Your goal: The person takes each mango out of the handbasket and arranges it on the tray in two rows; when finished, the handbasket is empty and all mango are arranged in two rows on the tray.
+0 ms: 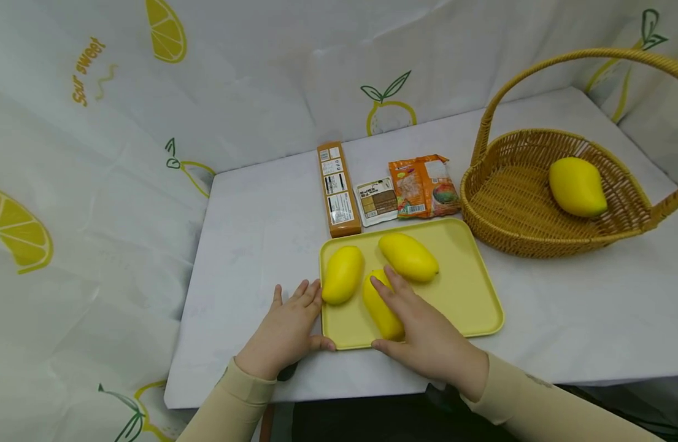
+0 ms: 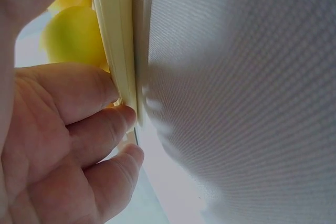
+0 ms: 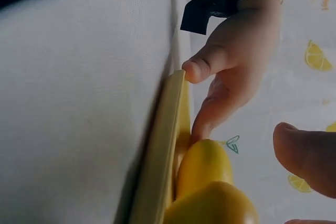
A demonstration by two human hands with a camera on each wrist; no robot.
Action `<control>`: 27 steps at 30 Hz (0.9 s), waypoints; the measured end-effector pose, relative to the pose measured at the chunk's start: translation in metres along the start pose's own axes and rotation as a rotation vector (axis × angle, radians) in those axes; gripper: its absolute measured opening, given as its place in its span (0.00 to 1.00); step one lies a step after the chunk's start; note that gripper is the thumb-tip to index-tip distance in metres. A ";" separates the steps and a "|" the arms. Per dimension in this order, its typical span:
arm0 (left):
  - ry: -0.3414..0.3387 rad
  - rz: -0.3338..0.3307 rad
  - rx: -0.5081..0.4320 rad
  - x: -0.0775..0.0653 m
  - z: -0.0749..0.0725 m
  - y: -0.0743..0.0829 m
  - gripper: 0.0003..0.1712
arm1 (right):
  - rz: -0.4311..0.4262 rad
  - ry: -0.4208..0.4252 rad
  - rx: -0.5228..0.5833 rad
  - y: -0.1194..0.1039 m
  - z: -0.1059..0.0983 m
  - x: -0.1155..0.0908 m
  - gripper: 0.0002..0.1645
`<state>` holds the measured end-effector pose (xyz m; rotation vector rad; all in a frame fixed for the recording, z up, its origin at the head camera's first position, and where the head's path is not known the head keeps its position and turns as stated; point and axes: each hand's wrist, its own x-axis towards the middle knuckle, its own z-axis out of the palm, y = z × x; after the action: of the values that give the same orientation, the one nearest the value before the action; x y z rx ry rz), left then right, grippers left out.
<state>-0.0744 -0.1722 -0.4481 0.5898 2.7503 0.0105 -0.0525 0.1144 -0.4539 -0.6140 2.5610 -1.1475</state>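
Note:
A yellow tray (image 1: 466,294) holds three yellow mangoes. One mango (image 1: 343,274) lies at its left, another mango (image 1: 409,256) at the back, and a third mango (image 1: 384,310) in front. My left hand (image 1: 289,331) is at the tray's left edge, its fingertips touching the side and its thumb at the front left corner. In the left wrist view, three fingers (image 2: 100,135) rest along the tray's side. My right hand (image 1: 427,337) hovers over the front mango with fingers extended, partly covering it. The right thumb (image 3: 310,156) stands apart from the mangoes in the right wrist view.
At the right stands a wicker basket (image 1: 515,236) with a tall handle, and a mango (image 1: 577,187) inside. Behind the tray are a long brown box (image 1: 339,190), a small white-and-brown packet (image 1: 377,201) and an orange bag (image 1: 424,186). The white table's (image 1: 250,245) front edge runs just before me.

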 end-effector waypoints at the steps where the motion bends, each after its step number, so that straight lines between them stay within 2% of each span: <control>1: 0.001 -0.002 -0.001 0.000 0.000 0.000 0.68 | -0.028 0.006 -0.053 -0.002 -0.001 -0.002 0.61; 6: 0.001 -0.007 -0.005 0.001 -0.001 0.001 0.69 | -0.199 0.110 -0.330 -0.009 -0.006 -0.011 0.59; 10: -0.001 -0.009 -0.010 0.001 0.000 0.001 0.68 | -0.321 0.245 -0.515 -0.011 -0.014 -0.016 0.62; 13: -0.005 -0.010 -0.018 0.000 0.000 0.001 0.68 | -0.377 0.353 -0.619 -0.012 -0.025 -0.017 0.66; 17: -0.012 -0.012 -0.028 0.000 -0.001 0.001 0.69 | -0.433 0.482 -0.690 -0.011 -0.045 -0.017 0.68; 22: -0.015 -0.011 -0.033 0.000 -0.001 0.001 0.68 | -0.468 0.608 -0.733 -0.003 -0.075 -0.012 0.52; 27: -0.016 -0.013 -0.037 -0.001 0.000 0.002 0.68 | -0.447 0.717 -0.793 0.009 -0.109 -0.001 0.54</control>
<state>-0.0730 -0.1706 -0.4472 0.5593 2.7318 0.0533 -0.0985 0.1902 -0.3898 -1.1535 3.6569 -0.4138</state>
